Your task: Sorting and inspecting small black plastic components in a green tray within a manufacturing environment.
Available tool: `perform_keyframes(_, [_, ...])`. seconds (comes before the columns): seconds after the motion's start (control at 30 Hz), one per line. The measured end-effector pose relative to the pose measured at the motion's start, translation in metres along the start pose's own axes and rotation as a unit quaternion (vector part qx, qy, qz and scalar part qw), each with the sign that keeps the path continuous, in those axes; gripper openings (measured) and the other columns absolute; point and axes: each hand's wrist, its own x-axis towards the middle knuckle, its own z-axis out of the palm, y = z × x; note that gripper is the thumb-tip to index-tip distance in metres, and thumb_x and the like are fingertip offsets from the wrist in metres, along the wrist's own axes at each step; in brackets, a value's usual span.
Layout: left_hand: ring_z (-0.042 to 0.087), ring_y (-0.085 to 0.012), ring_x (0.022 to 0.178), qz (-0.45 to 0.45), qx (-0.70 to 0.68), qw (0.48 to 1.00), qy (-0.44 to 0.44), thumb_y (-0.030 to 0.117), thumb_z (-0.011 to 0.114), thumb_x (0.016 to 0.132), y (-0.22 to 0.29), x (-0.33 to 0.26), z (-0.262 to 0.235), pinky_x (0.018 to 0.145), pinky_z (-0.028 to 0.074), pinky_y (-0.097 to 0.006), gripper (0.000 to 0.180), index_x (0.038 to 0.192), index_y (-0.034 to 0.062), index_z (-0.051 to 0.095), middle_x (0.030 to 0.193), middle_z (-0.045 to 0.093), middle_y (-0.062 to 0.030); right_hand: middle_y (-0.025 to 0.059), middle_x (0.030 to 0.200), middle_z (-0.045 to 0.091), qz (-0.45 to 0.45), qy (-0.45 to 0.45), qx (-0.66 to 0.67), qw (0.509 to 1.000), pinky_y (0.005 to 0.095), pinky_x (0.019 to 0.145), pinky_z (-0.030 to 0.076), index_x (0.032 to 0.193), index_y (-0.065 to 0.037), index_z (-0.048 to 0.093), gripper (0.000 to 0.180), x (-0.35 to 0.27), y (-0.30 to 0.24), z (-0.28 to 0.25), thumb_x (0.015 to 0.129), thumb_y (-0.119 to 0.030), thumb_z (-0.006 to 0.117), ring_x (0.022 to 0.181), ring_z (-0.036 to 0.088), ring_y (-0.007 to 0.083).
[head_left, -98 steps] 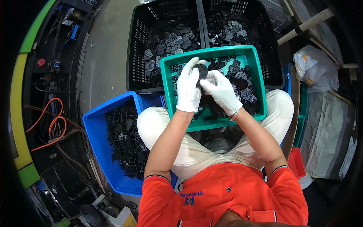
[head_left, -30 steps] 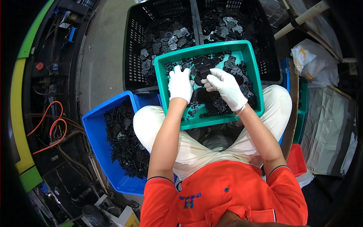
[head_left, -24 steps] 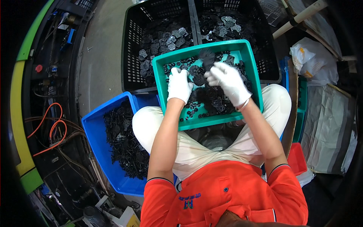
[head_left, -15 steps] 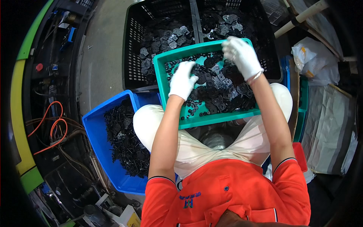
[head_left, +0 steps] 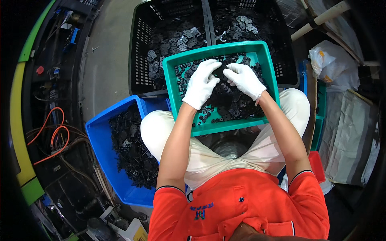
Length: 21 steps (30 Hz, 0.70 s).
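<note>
Both of my hands wear white gloves and are close together over a green tray (head_left: 183, 120) resting on my lap. The fingers of my left hand (head_left: 201, 85) curl inward, with a dark shape at their tips that blends into the pile. Opposite it, my right hand (head_left: 246, 81) is closed in a pinch at the fingertips; whatever it holds is too small and dark to make out. Under the hands lie black flat parts (head_left: 237, 106) in a heap. Several small round black pieces (head_left: 204, 114) are scattered along the tray's left side.
Beyond the tray stand black perforated crates (head_left: 138, 60) with dark flat pieces inside. At my left a blue bin (head_left: 104, 148) holds thin black parts (head_left: 136, 152). Machinery with an orange cable (head_left: 52, 136) is farther left. A plastic bag (head_left: 335, 66) and a red container (head_left: 317, 166) are on the right.
My right hand has come from the tray's far right rim down and left to the middle, its fingers closing. My left hand has shifted slightly right, fingers curling toward it.
</note>
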Motion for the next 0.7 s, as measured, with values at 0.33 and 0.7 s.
perform_keyframes(0.33, [0.049,-0.0119,0.06,-0.007,0.102,0.995,0.023,0.0,0.069,0.068,0.012,-0.002,-0.002,0.058,0.044,-0.025,0.042,0.108,0.0048,0.058,0.093,0.057,-0.007,0.0021,0.081,0.059,0.015,0.003,0.259,0.966,0.0243,0.067,0.047,0.098,-0.003,0.06,0.03,-0.014,-0.008,0.0,0.09,-0.031,0.053,0.072,0.054,0.0086])
perform_keyframes(0.7, [0.053,-0.0085,0.066,-0.12,-0.228,0.965,0.053,0.008,0.072,0.071,0.019,-0.006,0.006,0.059,0.046,-0.021,0.05,0.117,-0.0014,0.053,0.093,0.06,-0.0046,-0.0021,0.078,0.057,-0.042,0.016,0.152,0.987,0.0209,0.068,0.041,0.092,0.0,0.061,0.023,-0.018,-0.02,0.01,0.087,-0.021,0.055,0.073,0.049,0.0053])
